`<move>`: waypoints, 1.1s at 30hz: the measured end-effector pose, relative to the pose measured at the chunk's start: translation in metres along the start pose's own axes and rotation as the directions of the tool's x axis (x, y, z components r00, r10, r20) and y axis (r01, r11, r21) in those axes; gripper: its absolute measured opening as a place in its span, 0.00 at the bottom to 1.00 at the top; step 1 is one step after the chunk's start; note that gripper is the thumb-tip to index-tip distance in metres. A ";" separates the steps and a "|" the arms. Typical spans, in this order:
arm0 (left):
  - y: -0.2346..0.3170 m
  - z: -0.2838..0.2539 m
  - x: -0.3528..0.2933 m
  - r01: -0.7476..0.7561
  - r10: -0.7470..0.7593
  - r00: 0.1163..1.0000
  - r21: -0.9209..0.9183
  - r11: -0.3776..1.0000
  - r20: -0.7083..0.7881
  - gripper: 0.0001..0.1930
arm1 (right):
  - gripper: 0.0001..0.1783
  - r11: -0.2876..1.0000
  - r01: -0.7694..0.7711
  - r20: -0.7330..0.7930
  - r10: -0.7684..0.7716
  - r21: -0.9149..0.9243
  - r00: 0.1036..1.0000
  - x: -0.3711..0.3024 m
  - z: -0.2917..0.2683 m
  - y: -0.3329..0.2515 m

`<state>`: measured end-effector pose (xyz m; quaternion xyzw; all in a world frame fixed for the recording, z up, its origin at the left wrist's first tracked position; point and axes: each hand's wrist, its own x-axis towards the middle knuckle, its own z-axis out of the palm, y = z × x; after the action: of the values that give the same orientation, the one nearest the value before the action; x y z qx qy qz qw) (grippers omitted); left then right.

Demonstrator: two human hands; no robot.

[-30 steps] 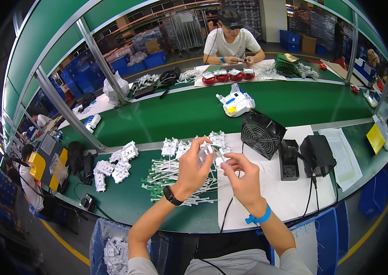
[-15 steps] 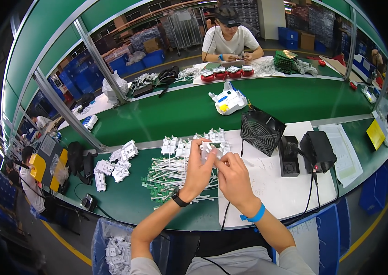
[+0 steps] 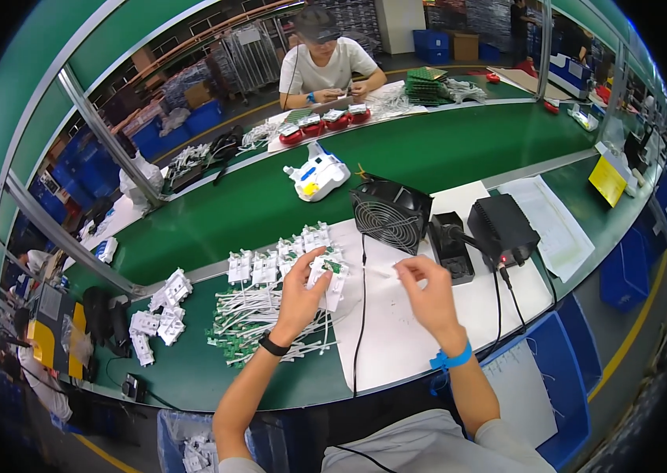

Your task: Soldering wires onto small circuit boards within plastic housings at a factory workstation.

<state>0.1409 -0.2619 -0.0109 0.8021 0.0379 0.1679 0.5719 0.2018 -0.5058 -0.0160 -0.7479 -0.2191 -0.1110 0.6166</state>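
My left hand [image 3: 302, 296] grips a white plastic housing [image 3: 336, 288] with a small green circuit board [image 3: 332, 266] in it, held over the edge of the white sheet. To its right, my right hand [image 3: 429, 296] is closed in a pinch on a thin white cable [image 3: 384, 273], blurred and faint against the sheet. Beside and below my left hand lies a pile of white cables [image 3: 250, 315] with green boards at their ends. Behind the pile stands a row of white housings [image 3: 265, 268]. More loose housings [image 3: 169, 324] are heaped at the left.
A black fan [image 3: 392, 214], a black socket block [image 3: 451, 252] and a black power box [image 3: 504, 229] stand right of my hands. A black cord crosses the white sheet [image 3: 380, 359]. A white-and-blue device [image 3: 317, 175] sits on the green belt [image 3: 247, 193]. Opposite, a person works.
My right hand has moved away to the right from the housing. The green board in the housing now shows. The whole view has shifted, with the bench things lying further left in it.
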 end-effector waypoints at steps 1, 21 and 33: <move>0.000 0.003 0.001 -0.022 0.022 0.999 -0.010 1.000 0.026 0.25 | 0.09 0.998 -0.064 -0.046 0.064 -0.008 0.997 0.002 -0.009 0.013; 0.009 0.010 -0.015 0.053 -0.036 0.976 -0.072 0.996 0.216 0.27 | 0.10 0.932 -0.129 -0.242 0.047 -0.339 0.969 0.048 -0.073 0.052; 0.009 0.011 -0.019 0.108 -0.088 0.961 -0.061 0.992 0.264 0.26 | 0.07 0.974 -0.072 -0.406 -0.021 -0.214 0.914 0.042 -0.068 0.082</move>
<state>0.1252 -0.2795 -0.0103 0.7925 -0.0042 0.0337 0.6090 0.2833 -0.5752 -0.0545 -0.7762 -0.0628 -0.2795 0.5616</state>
